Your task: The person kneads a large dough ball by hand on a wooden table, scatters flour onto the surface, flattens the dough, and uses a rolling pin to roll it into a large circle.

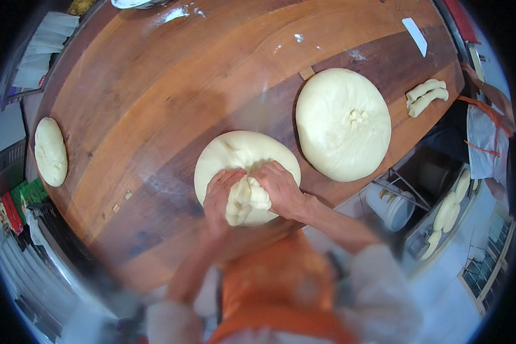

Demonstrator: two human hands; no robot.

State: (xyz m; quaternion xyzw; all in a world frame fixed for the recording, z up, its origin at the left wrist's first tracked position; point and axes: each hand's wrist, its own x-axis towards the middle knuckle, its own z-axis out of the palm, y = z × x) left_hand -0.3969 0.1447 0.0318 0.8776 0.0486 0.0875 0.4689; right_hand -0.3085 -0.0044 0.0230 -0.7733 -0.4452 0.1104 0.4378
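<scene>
A big pale round of dough (pixel 229 150) lies on the wooden table in front of me. Both my hands press into its near side, where a folded, lumpy part of the dough bulges up between them. My left hand (pixel 218 198) curls round the left of this fold, and my right hand (pixel 280 188) grips its right, with fingertips sunk into the dough. Some fingertips are hidden by it. Just right of my right hand sits a larger, smooth round of dough (pixel 332 126) with a small puckered knot on top.
An oval dough piece (pixel 51 152) lies at the table's left edge. Short dough strips (pixel 427 97) and a white flat scraper-like piece (pixel 414 36) are at the right. A white bucket (pixel 391 206) stands below the table (pixel 155 74). Another person (pixel 487 129) stands at the far right.
</scene>
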